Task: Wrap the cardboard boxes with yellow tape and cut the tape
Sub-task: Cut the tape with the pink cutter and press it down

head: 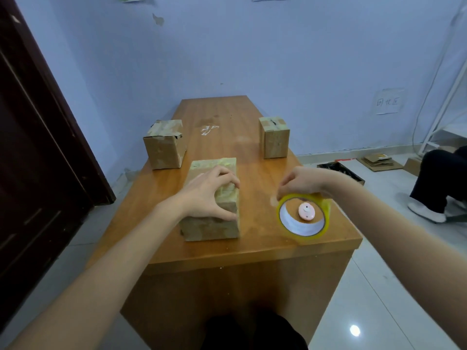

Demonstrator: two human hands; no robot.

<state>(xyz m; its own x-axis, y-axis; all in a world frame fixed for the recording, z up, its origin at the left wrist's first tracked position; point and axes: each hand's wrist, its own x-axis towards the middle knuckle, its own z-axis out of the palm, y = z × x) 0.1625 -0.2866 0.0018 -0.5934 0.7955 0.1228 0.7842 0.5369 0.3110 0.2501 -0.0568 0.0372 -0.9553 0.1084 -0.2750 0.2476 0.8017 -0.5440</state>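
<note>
Left hand (211, 195) clasping the near cardboard box (213, 218), right hand (302, 181) pinching the yellow tape roll (303, 215) on the table (252, 248)

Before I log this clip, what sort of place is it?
Probably a plain back room used for packing parcels. A wooden table against a bare wall holds taped cardboard boxes, flattened cardboard lies on the tiled floor, and a handwritten paper sign is stuck up.

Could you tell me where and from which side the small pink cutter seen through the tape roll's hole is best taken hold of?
Probably from straight above, pinching the pink cutter by its round rim: it lies flat on the table, leaving only rim and top exposed. The yellow tape roll, held by the right hand, is in front of it, so move that aside first.
</note>
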